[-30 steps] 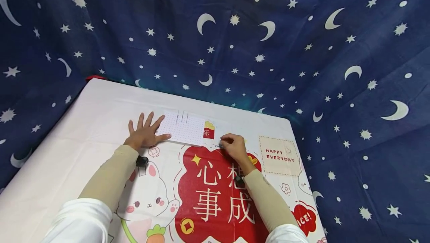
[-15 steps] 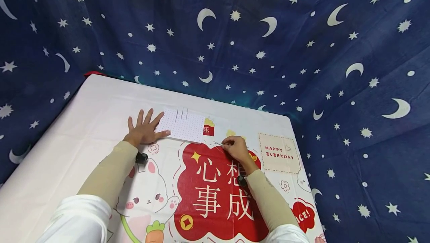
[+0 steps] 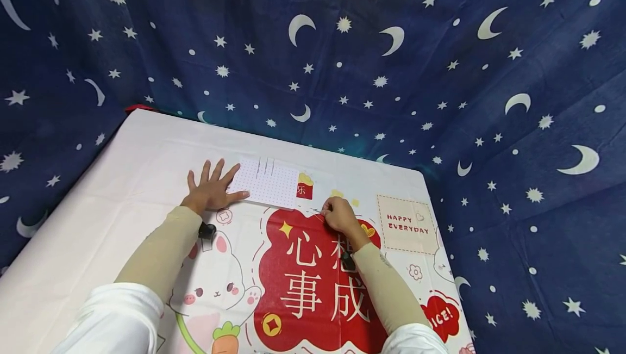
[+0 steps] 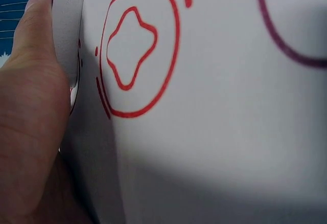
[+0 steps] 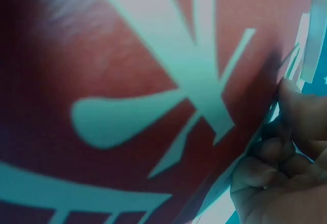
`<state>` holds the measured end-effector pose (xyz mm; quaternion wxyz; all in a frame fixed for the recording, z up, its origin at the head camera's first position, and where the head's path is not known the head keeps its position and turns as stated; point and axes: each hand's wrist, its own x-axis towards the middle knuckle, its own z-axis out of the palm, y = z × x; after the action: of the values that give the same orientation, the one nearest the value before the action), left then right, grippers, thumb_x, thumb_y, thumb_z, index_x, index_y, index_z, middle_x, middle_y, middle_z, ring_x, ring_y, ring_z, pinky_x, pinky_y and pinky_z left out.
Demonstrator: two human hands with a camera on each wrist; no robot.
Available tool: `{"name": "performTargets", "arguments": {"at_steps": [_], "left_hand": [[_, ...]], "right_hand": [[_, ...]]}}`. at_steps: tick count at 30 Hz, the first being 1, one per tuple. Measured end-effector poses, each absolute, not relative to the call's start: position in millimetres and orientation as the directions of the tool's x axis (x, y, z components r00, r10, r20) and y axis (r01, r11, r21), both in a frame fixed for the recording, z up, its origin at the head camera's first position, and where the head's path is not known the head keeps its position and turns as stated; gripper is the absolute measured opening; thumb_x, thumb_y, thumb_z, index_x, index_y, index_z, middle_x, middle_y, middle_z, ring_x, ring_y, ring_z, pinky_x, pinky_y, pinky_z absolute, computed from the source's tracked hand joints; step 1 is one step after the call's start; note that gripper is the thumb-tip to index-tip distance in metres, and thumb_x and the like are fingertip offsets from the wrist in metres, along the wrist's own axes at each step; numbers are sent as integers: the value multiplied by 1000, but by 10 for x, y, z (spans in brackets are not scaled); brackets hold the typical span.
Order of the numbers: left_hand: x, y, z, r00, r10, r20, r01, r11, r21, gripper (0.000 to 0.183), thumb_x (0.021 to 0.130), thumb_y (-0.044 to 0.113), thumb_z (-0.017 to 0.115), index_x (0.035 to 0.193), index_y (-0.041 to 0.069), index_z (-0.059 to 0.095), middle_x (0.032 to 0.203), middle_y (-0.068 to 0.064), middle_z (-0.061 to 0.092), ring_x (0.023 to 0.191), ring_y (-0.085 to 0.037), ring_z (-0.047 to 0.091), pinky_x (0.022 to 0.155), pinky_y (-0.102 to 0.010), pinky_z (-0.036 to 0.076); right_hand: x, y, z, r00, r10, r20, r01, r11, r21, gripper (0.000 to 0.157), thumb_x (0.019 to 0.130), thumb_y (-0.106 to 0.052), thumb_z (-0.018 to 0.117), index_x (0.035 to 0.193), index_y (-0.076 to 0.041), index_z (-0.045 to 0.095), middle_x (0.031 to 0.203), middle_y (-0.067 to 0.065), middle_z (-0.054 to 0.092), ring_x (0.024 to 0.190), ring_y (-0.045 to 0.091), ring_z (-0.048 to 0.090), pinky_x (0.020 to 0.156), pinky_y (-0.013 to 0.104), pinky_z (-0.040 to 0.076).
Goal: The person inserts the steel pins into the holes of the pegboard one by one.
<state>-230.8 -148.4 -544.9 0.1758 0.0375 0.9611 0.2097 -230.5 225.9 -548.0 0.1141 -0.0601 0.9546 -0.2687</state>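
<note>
Extending forward from the near edge, my white sleeves (image 3: 114, 316) and beige arm covers (image 3: 158, 242) cross the tablecloth (image 3: 161, 180) with its red printed panel. Past them, my right hand (image 3: 339, 215) is low at the panel's far edge, thumb and fingers curled together, pinching a thin dark rod (image 5: 290, 54); its end projects past the fingertips in the right wrist view. Half a second earlier, thin lengths project plainly toward the board in the head view; now the fingertips all but hide them there. My left hand (image 3: 213, 191) bears on the left end of the white dotted board (image 3: 281, 188), fingers straight and spread, thumb near the front edge; its position is unchanged. The board lies left of my right hand, apart from it, also unmoved. Three upright rods (image 3: 266, 167) stand toward its far edge, same count as before. Behind hangs the dark blue curtain (image 3: 171, 33), patterned with moons and stars.
</note>
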Motion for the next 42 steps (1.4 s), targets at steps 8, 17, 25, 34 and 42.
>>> {"name": "performTargets", "arguments": {"at_steps": [8, 17, 25, 34, 42], "left_hand": [[-2331, -1487, -5489, -933, 142, -330, -3, 915, 404, 101, 93, 78, 47, 169, 27, 5, 175, -22, -11, 158, -53, -20, 118, -78, -20], [-2325, -1511, -5496, -935, 131, -329, -9, 919, 394, 101, 92, 80, 45, 169, 28, 6, 176, -21, -10, 158, -52, -20, 118, -78, -19], [-2295, -1494, -5465, -936, 136, -324, -10, 912, 410, 102, 91, 80, 47, 169, 27, 8, 175, -21, -9, 159, -52, -18, 119, -77, -19], [-2313, -1478, -5446, -937, 137, -323, -2, 918, 396, 101, 92, 78, 47, 169, 27, 6, 175, -22, -9, 158, -54, -18, 118, -79, -17], [-2304, -1466, -5430, -936, 141, -323, 2, 919, 395, 100, 93, 77, 48, 169, 26, 7, 175, -23, -9, 158, -55, -18, 118, -79, -17]], "right_hand": [[-2319, 2287, -5478, -966, -141, -216, 3, 832, -555, 15, 97, -14, 72, 83, -8, 70, 79, 6, 65, 80, 19, 57, 76, 31, 46], [-2295, 2296, -5477, -968, -119, -220, 43, 788, -615, 14, 98, -15, 71, 85, -9, 69, 83, 7, 64, 85, 20, 58, 76, 32, 47], [-2289, 2329, -5460, -968, -157, -195, 6, 763, -646, 14, 96, -10, 72, 83, -6, 69, 78, 7, 63, 81, 19, 57, 74, 30, 46], [-2339, 2398, -5488, -968, -175, -180, -14, 754, -657, 13, 93, -10, 76, 80, -7, 75, 77, 6, 70, 81, 18, 60, 71, 27, 49], [-2367, 2425, -5476, -956, -210, -205, -6, 714, -700, 8, 95, -8, 74, 89, -6, 78, 82, 7, 71, 81, 18, 61, 72, 27, 50]]}}
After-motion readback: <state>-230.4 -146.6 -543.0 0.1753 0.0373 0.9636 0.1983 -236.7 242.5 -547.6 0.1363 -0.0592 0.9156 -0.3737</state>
